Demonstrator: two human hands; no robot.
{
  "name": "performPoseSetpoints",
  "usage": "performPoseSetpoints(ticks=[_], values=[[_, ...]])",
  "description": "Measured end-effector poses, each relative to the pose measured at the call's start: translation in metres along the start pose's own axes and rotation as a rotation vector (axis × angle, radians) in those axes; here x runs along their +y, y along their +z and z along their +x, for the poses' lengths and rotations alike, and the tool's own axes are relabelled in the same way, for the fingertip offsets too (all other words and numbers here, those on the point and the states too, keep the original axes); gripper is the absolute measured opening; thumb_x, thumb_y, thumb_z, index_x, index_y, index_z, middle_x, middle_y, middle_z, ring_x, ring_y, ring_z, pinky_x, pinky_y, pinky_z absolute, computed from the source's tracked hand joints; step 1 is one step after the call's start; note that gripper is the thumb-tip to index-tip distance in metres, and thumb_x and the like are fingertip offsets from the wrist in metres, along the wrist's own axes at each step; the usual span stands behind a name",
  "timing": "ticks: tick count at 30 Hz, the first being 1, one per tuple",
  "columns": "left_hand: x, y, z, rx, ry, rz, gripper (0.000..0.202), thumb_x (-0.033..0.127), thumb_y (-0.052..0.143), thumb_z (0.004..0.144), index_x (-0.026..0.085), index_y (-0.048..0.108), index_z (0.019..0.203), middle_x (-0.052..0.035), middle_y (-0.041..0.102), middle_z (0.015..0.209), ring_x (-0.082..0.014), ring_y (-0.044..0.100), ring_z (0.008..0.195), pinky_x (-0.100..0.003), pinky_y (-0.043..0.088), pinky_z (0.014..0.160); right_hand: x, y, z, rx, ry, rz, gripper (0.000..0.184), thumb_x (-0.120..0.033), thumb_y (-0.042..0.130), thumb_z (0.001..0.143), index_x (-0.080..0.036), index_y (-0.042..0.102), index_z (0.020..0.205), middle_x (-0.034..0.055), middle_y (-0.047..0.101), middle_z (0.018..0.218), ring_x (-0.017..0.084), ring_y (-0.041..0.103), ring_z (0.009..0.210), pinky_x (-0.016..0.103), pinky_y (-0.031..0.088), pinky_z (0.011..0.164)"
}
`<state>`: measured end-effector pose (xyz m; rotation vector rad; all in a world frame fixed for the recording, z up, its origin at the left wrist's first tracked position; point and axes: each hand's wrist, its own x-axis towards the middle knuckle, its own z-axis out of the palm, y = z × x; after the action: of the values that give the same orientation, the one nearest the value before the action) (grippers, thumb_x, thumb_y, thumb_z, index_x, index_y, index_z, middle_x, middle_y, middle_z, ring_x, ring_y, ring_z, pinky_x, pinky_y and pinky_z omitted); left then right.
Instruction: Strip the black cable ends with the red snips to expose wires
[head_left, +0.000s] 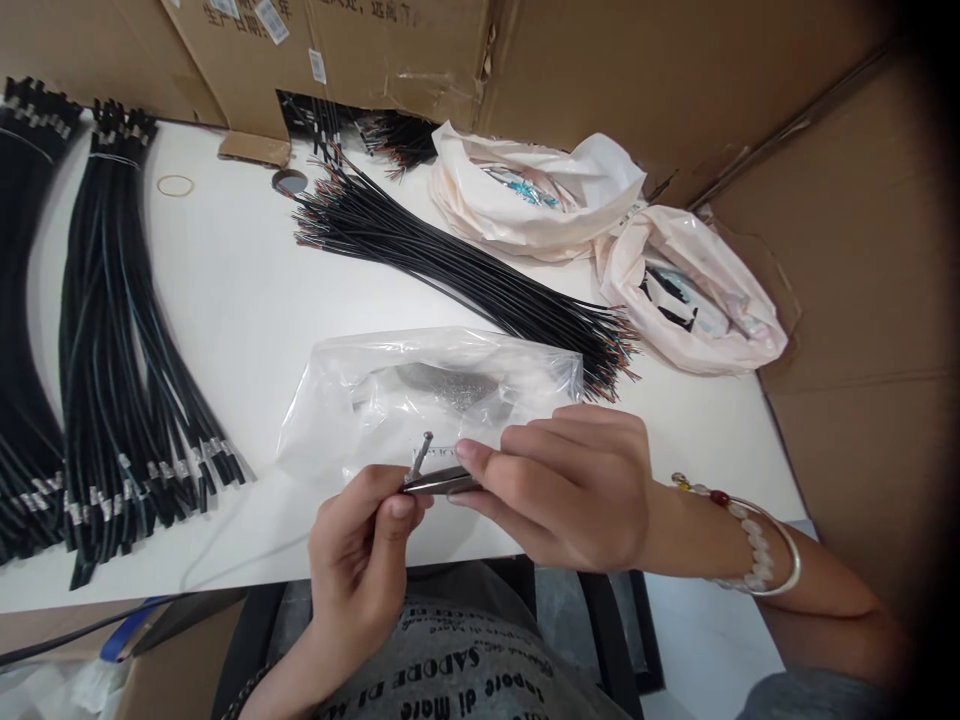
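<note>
My left hand (360,550) is closed, thumb against forefinger, around a small slim metal piece (423,454) whose rounded tip points up. Its lower end is hidden by the fingers. My right hand (570,490) grips a pair of dark metal tweezers (442,482), their pointed end at the left fingertips and touching or almost touching the metal piece. Just behind both hands lies a clear plastic bag (337,390) with a heap of small grey metal parts (457,385) inside.
A bundle of black cables (450,265) with stripped coloured ends lies behind the bag. More black cables (112,300) with metal-banded ends fill the left side. Two pale plastic bags (525,235) stand at the back right, near cardboard walls (637,80). A rubber band (175,186) lies back left.
</note>
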<state>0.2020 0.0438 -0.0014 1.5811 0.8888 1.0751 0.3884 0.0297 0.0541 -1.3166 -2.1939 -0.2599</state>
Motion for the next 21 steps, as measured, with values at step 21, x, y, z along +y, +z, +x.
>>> performPoseSetpoints(ticks=[21], values=[[-0.005, 0.014, -0.009, 0.418, 0.078, 0.022, 0.012, 0.017, 0.058, 0.091, 0.021, 0.070, 0.089, 0.0026, 0.074, 0.078, -0.0091, 0.069, 0.066, -0.016, 0.058, 0.060, -0.065, 0.048, -0.006, 0.391, 0.449, 0.433, 0.016, -0.030, 0.057, 0.095, -0.015, 0.056, 0.095, -0.0021, 0.065, 0.063, 0.009, 0.060, 0.048, 0.021, 0.049, 0.046]])
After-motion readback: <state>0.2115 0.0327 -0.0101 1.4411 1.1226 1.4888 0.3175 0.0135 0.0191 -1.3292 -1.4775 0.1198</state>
